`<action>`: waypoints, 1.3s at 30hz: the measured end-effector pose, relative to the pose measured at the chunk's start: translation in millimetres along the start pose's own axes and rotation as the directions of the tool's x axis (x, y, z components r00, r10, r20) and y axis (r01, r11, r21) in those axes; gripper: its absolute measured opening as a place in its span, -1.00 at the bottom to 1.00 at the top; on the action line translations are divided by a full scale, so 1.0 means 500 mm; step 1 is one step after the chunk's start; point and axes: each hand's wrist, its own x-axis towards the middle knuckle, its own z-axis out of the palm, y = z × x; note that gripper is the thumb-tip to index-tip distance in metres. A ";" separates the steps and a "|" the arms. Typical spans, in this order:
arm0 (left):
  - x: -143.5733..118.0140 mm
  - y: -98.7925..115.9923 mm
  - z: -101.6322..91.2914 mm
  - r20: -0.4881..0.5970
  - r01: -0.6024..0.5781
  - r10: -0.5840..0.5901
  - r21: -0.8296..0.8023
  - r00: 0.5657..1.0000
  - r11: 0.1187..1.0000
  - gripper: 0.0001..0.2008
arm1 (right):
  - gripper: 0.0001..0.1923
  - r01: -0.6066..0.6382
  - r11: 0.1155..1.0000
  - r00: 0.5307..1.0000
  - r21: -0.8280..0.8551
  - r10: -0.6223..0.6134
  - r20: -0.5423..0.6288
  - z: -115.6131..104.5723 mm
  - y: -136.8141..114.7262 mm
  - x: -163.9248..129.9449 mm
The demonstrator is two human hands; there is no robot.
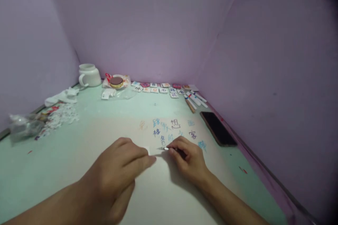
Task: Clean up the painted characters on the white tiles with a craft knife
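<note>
My right hand (188,158) grips a pen (167,148) with its tip pointing left onto a white sheet of paper (169,190) that lies on the pale green table (66,147). Several characters (171,128) in blue, black and orange are written on the sheet just beyond the pen. My left hand (120,168) rests on the sheet, its fingertips pressing a small white card (151,150) right next to the pen tip.
A black phone (218,128) lies to the right near the purple wall. Several markers (195,99) and small character cards (158,88) line the back edge. A white mug (89,75), a wrapped round tin (116,81), tissues (63,95) and torn wrappers (39,121) crowd the left.
</note>
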 end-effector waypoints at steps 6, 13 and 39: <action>0.079 -0.088 0.004 0.360 -0.130 0.128 -0.018 0.924 0.991 -0.36 | -0.84 -0.061 0.998 0.998 -0.003 0.061 -0.016 0.004 0.002 0.003; 0.068 -0.075 0.013 0.387 0.059 -0.041 -0.036 0.921 0.998 -0.53 | -0.84 -0.123 0.989 0.992 -0.085 0.123 -0.010 0.006 0.000 0.006; 0.024 -0.054 0.045 0.205 0.292 -0.297 0.053 0.933 0.955 -0.67 | -0.53 0.036 0.964 0.998 -0.262 -0.022 0.056 0.018 0.010 0.009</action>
